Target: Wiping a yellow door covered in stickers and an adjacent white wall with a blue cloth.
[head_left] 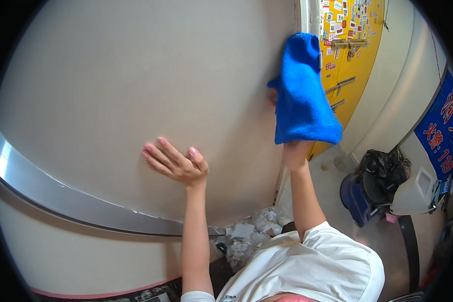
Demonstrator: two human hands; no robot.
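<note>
A large pale panel fills the left and middle of the head view. My left hand is before its lower middle, fingers stretched out and nothing held; whether it touches the surface I cannot tell. At the panel's right edge, a bright blue cloth drapes over my right hand. Only the heel of that hand and a blurred bit of finger at the cloth's left side show. The hand grips the cloth, with most of its fingers hidden beneath.
Beyond the panel's edge stands a yellow door with stickers and metal bolts. A silver strip runs along the panel's bottom. Bagged rubbish lies below. On the right are a black bag, a white container and a blue banner.
</note>
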